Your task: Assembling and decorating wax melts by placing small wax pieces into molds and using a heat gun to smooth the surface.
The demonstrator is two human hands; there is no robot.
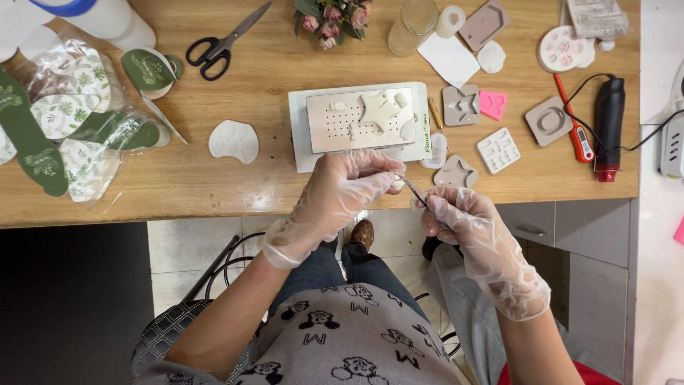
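Head view, your gloved left hand (342, 189) pinching a small white cast piece (397, 184), your gloved right hand (470, 228) gripping a thin metal tool (415, 191) against it, just off the wooden tabletop's (214, 192) edge, grey perforated tray (360, 120) near, tiled floor (185, 249) below.

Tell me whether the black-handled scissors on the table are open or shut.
Shut, or very nearly. The scissors lie flat on the wooden table, their blades together in one straight point, with no gap showing between them.
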